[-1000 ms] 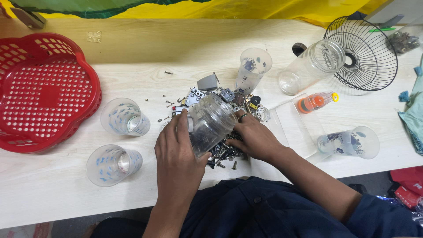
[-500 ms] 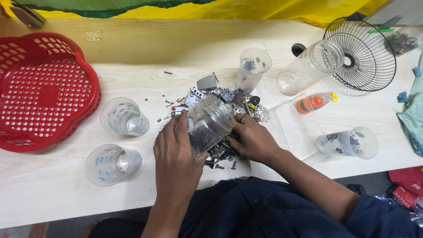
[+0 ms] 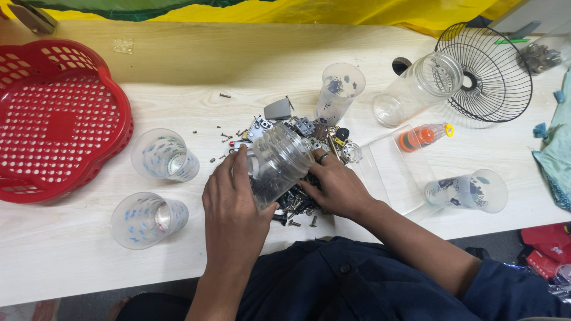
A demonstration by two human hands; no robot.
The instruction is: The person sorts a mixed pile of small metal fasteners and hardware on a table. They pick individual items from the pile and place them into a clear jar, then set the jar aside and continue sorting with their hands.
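Observation:
My left hand (image 3: 233, 209) grips a clear plastic jar (image 3: 276, 161) that is tilted on its side over a pile of screws and small metal and plastic parts (image 3: 300, 142) on the pale wooden table (image 3: 89, 261). My right hand (image 3: 334, 185), with a ring on one finger, lies on the pile just right of the jar, fingers curled among the dark screws near the jar's mouth. Whether it holds any of them is hidden.
A red perforated basket (image 3: 56, 116) sits at the left. Printed plastic cups (image 3: 163, 156) (image 3: 147, 219) (image 3: 339, 89) stand around the pile, and one cup (image 3: 470, 191) lies at the right. An empty clear jar (image 3: 419, 89), a black wire fan guard (image 3: 485, 74), an orange-capped tube (image 3: 423, 137) and a clear tray (image 3: 392, 175) are to the right.
The jar has tipped slightly lower over the pile, and my right hand has shifted a little among the screws. Everything else stays put.

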